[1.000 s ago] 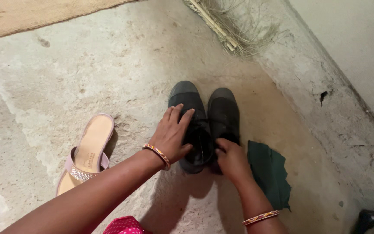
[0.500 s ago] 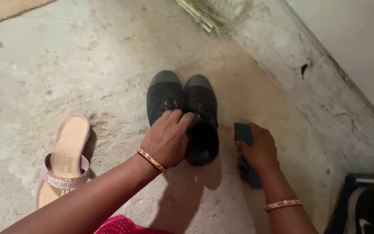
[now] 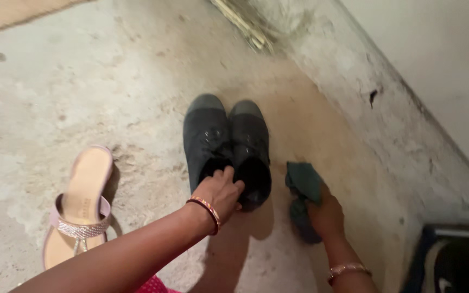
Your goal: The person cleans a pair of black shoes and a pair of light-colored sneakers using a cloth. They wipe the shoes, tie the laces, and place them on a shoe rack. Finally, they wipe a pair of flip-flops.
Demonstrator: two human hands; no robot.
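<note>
On the concrete floor, head view: the only camera, looking down at both hands by the base of a wall.
Left hand: the left hand (image 3: 221, 191) has slid back from the tongues to the heel end of the left shoe of the black shoes (image 3: 226, 147); its fingers curl over the rim of that shoe's opening, half closed, gripping the collar lightly.
Right hand: the right hand (image 3: 327, 216) has closed around the dark green cloth (image 3: 303, 187); half a second ago it was only pressing down on it flat on the floor, and a second ago it was at the shoes while the cloth lay spread out beside them.
Cloth: now bunched into a wad, its upper part sticking out of the fist, its lower end touching the floor just right of the shoes.
Shoes: the pair stands side by side, touching, toes pointing away from the person, in the same spot as before.
Meaning: judged from this, the cloth is in hand and one shoe is steadied.
Nearby: a pink sandal (image 3: 80, 203) lies well to the left; a dark framed object (image 3: 451, 260) sits at the lower right corner; broom bristles (image 3: 245, 27) lie near the wall at the top.
</note>
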